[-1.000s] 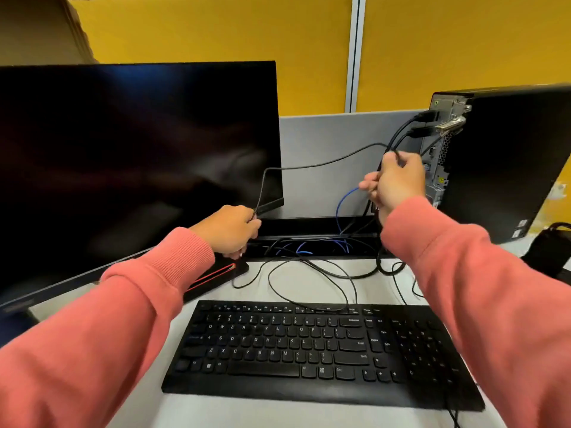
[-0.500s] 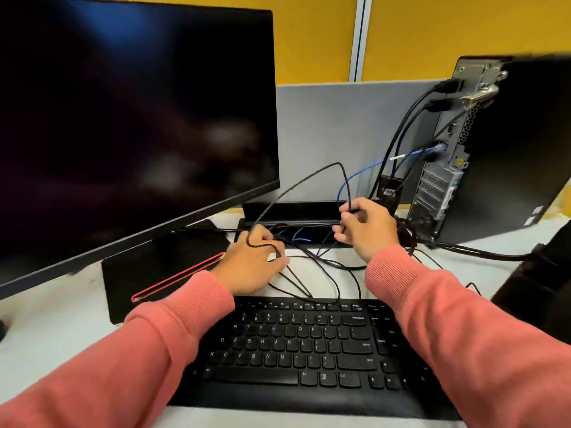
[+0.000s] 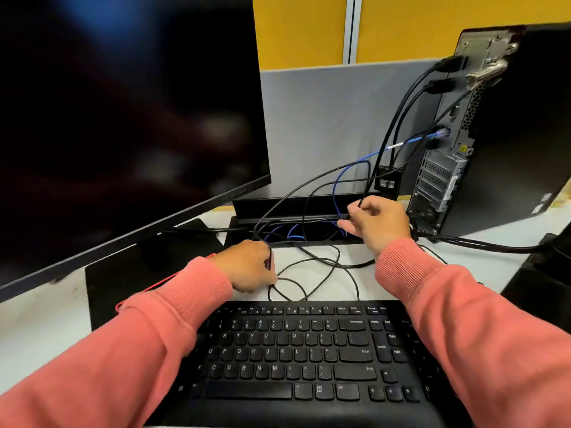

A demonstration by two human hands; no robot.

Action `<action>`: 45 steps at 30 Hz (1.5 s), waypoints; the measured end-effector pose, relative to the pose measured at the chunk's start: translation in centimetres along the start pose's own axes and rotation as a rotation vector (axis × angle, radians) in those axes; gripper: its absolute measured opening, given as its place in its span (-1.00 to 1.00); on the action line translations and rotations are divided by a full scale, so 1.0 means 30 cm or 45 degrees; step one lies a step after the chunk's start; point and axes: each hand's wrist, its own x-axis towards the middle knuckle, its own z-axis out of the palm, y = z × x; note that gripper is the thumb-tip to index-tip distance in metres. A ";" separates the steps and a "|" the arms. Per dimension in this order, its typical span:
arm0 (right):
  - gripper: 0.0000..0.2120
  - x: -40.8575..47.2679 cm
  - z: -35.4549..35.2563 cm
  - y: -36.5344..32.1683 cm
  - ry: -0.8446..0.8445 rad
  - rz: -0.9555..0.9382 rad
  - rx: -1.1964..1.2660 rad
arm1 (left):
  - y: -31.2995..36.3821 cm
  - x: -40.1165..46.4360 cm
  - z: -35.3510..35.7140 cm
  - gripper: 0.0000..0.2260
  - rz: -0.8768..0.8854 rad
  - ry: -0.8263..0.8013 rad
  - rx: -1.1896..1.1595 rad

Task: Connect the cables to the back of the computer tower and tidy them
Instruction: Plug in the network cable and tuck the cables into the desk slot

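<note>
The black computer tower (image 3: 509,125) stands at the right, its back panel facing left with several black cables and a blue cable (image 3: 411,140) plugged in. A thin black cable (image 3: 312,177) arcs between my hands. My left hand (image 3: 250,265) grips one end of this arc low on the desk, just behind the keyboard. My right hand (image 3: 377,220) pinches the other end near the tower's base. Loose loops of black cable (image 3: 321,270) lie on the desk between them.
A large dark monitor (image 3: 123,118) fills the left, on a black base with a red trim. A black keyboard (image 3: 309,356) lies in front. A black cable tray (image 3: 296,205) with blue wires runs along the grey partition. A dark object sits at far right.
Both hands dropped from near the tower's ports to desk level; over the last half second they have stayed nearly in place, still holding the thin black cable.
</note>
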 end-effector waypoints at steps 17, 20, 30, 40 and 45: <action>-0.84 0.082 0.089 0.054 -0.262 -0.151 -1.397 | 0.127 0.292 -0.081 -0.93 0.418 0.867 -0.208; -0.70 0.077 0.066 0.023 -0.290 -0.046 -1.243 | 0.104 0.363 -0.002 -0.92 0.319 0.746 -0.003; -0.57 0.040 0.046 0.073 -0.574 -0.408 -1.120 | 0.057 0.456 0.038 -0.88 0.293 0.500 -0.023; -0.73 0.135 0.143 0.114 -0.565 -0.149 -1.676 | 0.008 0.330 0.038 -0.63 0.477 0.292 -0.120; -0.77 0.170 0.182 0.123 -0.546 -0.041 -1.739 | -0.132 0.156 0.045 -0.21 0.576 0.053 -0.019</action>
